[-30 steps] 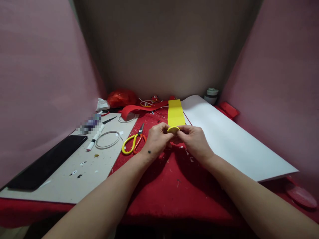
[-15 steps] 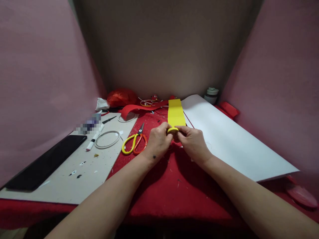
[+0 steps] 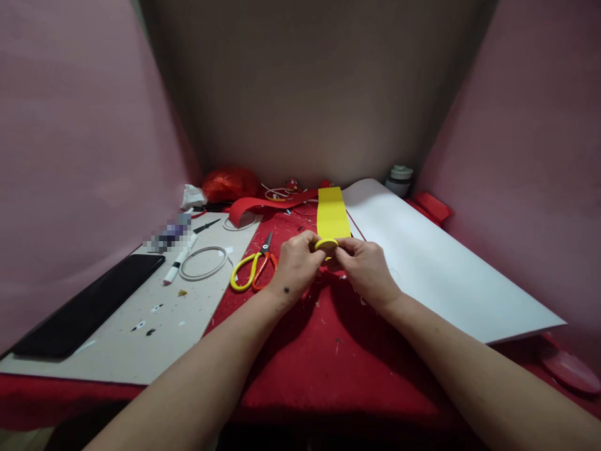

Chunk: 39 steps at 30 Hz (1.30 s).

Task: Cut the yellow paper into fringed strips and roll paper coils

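Both my hands meet over the middle of the red cloth. My left hand [image 3: 295, 263] and my right hand [image 3: 366, 268] are closed, pinching the near end of a yellow corrugated paper strip [image 3: 331, 215]. That end is curled into a small roll [image 3: 326, 243] between my fingertips. The rest of the strip lies flat, running away from me toward the back wall. Yellow and orange scissors [image 3: 253, 266] lie just left of my left hand.
A large white sheet [image 3: 436, 263] lies to the right. A grey board [image 3: 141, 319] on the left carries a white ring [image 3: 203, 262], a marker [image 3: 178, 267] and a black phone [image 3: 84, 307]. A red corrugated strip [image 3: 267, 205], a red bag [image 3: 228, 183] and a jar [image 3: 399, 178] sit at the back.
My hands shifted slightly while holding the curled end of the yellow strip; the roll stays between my fingertips. Nothing else on the table moved.
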### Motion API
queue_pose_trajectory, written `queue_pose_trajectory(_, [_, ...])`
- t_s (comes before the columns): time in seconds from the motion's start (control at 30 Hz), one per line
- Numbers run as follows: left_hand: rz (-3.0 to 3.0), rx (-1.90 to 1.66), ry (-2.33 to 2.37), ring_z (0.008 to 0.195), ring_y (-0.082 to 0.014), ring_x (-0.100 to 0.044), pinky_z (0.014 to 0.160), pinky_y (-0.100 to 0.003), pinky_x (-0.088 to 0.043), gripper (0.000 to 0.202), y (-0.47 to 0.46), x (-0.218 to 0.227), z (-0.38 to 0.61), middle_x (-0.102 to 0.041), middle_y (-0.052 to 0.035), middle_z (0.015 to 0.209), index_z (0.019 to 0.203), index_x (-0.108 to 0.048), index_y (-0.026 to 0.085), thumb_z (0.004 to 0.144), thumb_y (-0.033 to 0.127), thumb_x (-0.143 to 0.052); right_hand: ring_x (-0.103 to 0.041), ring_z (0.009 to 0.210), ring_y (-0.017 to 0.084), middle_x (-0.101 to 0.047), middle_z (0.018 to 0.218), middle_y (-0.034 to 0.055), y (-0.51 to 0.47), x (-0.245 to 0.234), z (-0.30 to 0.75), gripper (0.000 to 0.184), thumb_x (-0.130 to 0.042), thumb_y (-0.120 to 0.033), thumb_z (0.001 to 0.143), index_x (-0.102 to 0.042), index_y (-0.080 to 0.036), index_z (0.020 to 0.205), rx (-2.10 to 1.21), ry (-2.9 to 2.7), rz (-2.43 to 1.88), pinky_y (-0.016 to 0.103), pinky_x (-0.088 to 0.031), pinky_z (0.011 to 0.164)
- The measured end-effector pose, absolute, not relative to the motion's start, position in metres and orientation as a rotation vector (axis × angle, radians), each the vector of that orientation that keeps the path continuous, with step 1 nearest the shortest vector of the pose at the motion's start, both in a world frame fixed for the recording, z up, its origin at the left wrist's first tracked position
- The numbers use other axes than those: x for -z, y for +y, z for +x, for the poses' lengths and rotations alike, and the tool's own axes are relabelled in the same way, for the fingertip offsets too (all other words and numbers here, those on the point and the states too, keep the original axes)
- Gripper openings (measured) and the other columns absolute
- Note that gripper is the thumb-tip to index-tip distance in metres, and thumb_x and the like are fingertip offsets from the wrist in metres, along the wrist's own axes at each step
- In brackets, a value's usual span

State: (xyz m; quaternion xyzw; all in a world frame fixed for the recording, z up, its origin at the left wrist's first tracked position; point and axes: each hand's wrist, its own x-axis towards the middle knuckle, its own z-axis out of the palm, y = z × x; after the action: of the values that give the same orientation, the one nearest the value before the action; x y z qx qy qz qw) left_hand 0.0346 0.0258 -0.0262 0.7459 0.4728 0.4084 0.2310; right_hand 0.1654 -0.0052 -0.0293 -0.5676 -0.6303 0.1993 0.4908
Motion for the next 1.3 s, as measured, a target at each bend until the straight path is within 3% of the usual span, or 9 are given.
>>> queue_pose_trajectory(0.13, [2.210, -1.171, 1.334, 0.060, -0.0128, -0.054, 0.059, -0.024, -0.037, 0.009, 0.0253, 0.0261, 0.0342, -0.063, -0.0010, 0.067, 0.077, -0.061, 0.017, 0.072, 0.012, -0.054, -0.066, 0.067, 0.018, -0.073, 0.077, 0.0072, -0.0064, 0.0281, 0.1648, 0.025, -0.050, -0.013, 0.076, -0.074, -0.015, 0.084, -0.359, -1.518, -1.432, 0.029, -0.050, 0.066])
queue_pose_trajectory(0.3, [2.043, -1.137, 1.313, 0.058, -0.0125, -0.054, 0.055, -0.023, -0.038, 0.004, 0.0249, 0.0243, 0.0338, -0.062, -0.0003, 0.063, 0.071, -0.061, 0.017, 0.073, 0.018, -0.057, -0.065, 0.060, 0.016, -0.071, 0.068, 0.0054, -0.0048, 0.0316, 0.1666, 0.024, -0.049, -0.016, 0.076, -0.073, -0.015, 0.080, -0.587, -1.463, -1.342, 0.027, -0.050, 0.060])
queue_pose_trajectory(0.47, [2.091, -1.178, 1.307, 0.059, -0.0120, -0.055, 0.058, -0.023, -0.039, 0.007, 0.0233, 0.0236, 0.0354, -0.063, -0.0001, 0.066, 0.075, -0.061, 0.017, 0.071, 0.013, -0.056, -0.065, 0.062, 0.016, -0.071, 0.070, 0.0052, -0.0038, 0.0340, 0.1666, 0.022, -0.051, -0.016, 0.074, -0.072, -0.015, 0.079, -0.607, -1.424, -1.301, 0.027, -0.050, 0.062])
queue_pose_trajectory(0.6, [1.811, -1.072, 1.259, 0.049, -0.0114, -0.054, 0.049, -0.022, -0.039, 0.005, 0.0246, 0.0243, 0.0366, -0.062, 0.0005, 0.061, 0.074, -0.058, 0.017, 0.073, 0.021, -0.057, -0.065, 0.060, 0.016, -0.070, 0.068, 0.0047, -0.0041, 0.0334, 0.1656, 0.024, -0.049, -0.019, 0.076, -0.072, -0.015, 0.081, -0.690, -1.416, -1.256, 0.027, -0.051, 0.060])
queue_pose_trajectory(0.77, [2.041, -1.163, 1.348, 0.058, -0.0121, -0.055, 0.057, -0.023, -0.040, 0.006, 0.0254, 0.0223, 0.0350, -0.062, -0.0004, 0.064, 0.070, -0.059, 0.017, 0.070, 0.013, -0.056, -0.065, 0.063, 0.016, -0.071, 0.070, 0.0057, -0.0038, 0.0322, 0.1669, 0.023, -0.050, -0.018, 0.076, -0.072, -0.015, 0.081, -0.552, -1.430, -1.323, 0.026, -0.049, 0.061])
queue_pose_trajectory(0.93, [1.934, -1.133, 1.295, 0.054, -0.0117, -0.054, 0.052, -0.022, -0.039, 0.004, 0.0245, 0.0223, 0.0341, -0.061, 0.0002, 0.062, 0.072, -0.059, 0.017, 0.073, 0.019, -0.057, -0.064, 0.061, 0.015, -0.070, 0.067, 0.0045, -0.0049, 0.0313, 0.1670, 0.023, -0.049, -0.017, 0.076, -0.071, -0.015, 0.077, -0.552, -1.485, -1.328, 0.025, -0.048, 0.059])
queue_pose_trajectory(1.1, [2.128, -1.222, 1.303, 0.060, -0.0118, -0.055, 0.059, -0.023, -0.039, 0.011, 0.0226, 0.0233, 0.0352, -0.063, -0.0001, 0.067, 0.076, -0.060, 0.018, 0.071, 0.011, -0.054, -0.065, 0.065, 0.016, -0.071, 0.075, 0.0053, -0.0068, 0.0288, 0.1649, 0.026, -0.048, -0.013, 0.075, -0.072, -0.017, 0.085, -0.377, -1.538, -1.381, 0.027, -0.048, 0.064])
queue_pose_trajectory(1.3, [1.975, -1.162, 1.247, 0.057, -0.0120, -0.055, 0.054, -0.022, -0.041, 0.004, 0.0235, 0.0233, 0.0351, -0.063, -0.0004, 0.066, 0.074, -0.059, 0.017, 0.072, 0.016, -0.056, -0.064, 0.063, 0.016, -0.071, 0.070, 0.0043, -0.0064, 0.0297, 0.1656, 0.026, -0.047, -0.012, 0.074, -0.071, -0.017, 0.081, -0.403, -1.560, -1.395, 0.027, -0.047, 0.062])
